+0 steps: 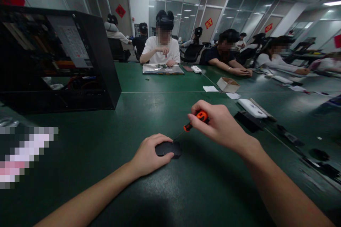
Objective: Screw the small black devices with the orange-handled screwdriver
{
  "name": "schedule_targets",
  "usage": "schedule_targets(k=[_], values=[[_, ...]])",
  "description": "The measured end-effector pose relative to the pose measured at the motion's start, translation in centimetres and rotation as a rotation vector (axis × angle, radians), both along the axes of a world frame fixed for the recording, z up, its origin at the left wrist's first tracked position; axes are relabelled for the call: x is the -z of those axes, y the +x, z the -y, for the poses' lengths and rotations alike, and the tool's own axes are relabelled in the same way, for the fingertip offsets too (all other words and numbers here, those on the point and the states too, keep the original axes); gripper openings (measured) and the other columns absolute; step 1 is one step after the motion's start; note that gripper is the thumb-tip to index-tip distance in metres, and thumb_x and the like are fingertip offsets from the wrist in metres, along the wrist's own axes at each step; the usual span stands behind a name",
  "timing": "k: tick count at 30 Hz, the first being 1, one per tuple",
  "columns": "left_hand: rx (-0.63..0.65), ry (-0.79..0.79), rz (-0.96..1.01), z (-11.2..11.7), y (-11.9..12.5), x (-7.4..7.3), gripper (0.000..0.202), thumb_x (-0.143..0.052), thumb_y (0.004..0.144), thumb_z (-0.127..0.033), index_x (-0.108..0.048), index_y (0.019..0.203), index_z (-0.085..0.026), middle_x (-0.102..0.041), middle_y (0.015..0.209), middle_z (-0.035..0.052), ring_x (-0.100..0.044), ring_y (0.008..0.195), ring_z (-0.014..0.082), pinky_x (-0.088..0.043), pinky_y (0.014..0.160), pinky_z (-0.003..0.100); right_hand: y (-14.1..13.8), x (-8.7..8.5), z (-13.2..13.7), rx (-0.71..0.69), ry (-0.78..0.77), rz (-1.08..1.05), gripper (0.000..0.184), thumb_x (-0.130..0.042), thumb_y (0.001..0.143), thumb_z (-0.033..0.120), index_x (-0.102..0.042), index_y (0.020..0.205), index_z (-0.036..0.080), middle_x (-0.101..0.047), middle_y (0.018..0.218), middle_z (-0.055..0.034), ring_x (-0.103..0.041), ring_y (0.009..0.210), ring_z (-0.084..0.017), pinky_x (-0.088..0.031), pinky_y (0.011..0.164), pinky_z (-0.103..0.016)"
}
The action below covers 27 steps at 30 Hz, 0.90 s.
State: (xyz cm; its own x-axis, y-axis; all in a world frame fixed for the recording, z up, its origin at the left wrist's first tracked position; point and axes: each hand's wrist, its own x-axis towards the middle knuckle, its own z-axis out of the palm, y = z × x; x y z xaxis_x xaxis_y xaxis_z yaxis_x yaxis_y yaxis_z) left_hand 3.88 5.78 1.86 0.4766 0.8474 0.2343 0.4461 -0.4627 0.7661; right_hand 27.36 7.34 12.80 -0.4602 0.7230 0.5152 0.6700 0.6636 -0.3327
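My left hand (151, 154) is closed around a small black box-shaped part (168, 149) that rests on the green table, thumb along the near side and fingers over the far side. In my right hand (215, 122) is an orange and black screwdriver (201, 116), gripped by its handle. Its thin shaft slants down to the left, and the tip is at the far right top edge of the black part, close to a small bright dot. Whether the tip sits in a screw is too small to tell.
A large open black computer case (106, 60) stands at the left. To the right lie a white power bank-like block (252, 108), a black piece (249, 121) and a small cardboard box (228, 84). Across the green table (149, 108), a person (161, 49) works on a flat panel.
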Motion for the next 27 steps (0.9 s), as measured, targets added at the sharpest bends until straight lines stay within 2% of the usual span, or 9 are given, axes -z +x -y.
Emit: schedule_targets(k=[3, 7, 20, 27], values=[[0.005, -0.001, 0.003, 0.1, 0.0, 0.0, 0.032, -0.075, 0.079, -0.021, -0.072, 0.111, -0.023, -0.073, 0.113, 0.0039, -0.068, 0.105, 0.0243, -0.049, 0.096, 0.036, -0.7, -0.3, -0.5, -0.033, 0.018, 0.044, 0.017, -0.055, 0.095, 0.032, -0.052, 0.083, 0.020, -0.057, 0.066, 0.0030, -0.047, 0.054, -0.010, -0.032, 0.054, -0.023], [0.012, -0.009, -0.003, 0.1, -0.1, 0.0, 0.031, -0.075, 0.080, -0.023, -0.072, 0.111, -0.023, -0.073, 0.114, 0.0042, -0.068, 0.106, 0.0245, -0.050, 0.097, 0.036, -1.1, 0.3, -1.0, -0.048, -0.029, 0.069, 0.017, -0.054, 0.096, 0.032, -0.052, 0.084, 0.020, -0.056, 0.066, 0.0032, -0.046, 0.054, -0.010, -0.032, 0.055, -0.023], [0.025, -0.024, -0.010, -0.1, -0.1, -0.1, 0.031, -0.076, 0.080, -0.025, -0.073, 0.111, -0.023, -0.073, 0.114, 0.0040, -0.068, 0.106, 0.0241, -0.050, 0.098, 0.035, -0.8, 0.7, -1.6, -0.099, -0.096, 0.020, 0.018, -0.054, 0.097, 0.034, -0.051, 0.085, 0.020, -0.055, 0.067, 0.0037, -0.047, 0.056, -0.010, -0.033, 0.056, -0.023], [0.038, -0.002, 0.000, -0.1, -0.1, -0.1, 0.031, -0.075, 0.082, -0.026, -0.073, 0.113, -0.023, -0.073, 0.115, 0.0051, -0.068, 0.107, 0.0247, -0.051, 0.098, 0.037, -0.3, 0.4, -1.7, -0.074, -0.082, 0.102, 0.014, -0.055, 0.096, 0.032, -0.051, 0.088, 0.021, -0.057, 0.069, 0.0030, -0.047, 0.055, -0.010, -0.032, 0.055, -0.024]])
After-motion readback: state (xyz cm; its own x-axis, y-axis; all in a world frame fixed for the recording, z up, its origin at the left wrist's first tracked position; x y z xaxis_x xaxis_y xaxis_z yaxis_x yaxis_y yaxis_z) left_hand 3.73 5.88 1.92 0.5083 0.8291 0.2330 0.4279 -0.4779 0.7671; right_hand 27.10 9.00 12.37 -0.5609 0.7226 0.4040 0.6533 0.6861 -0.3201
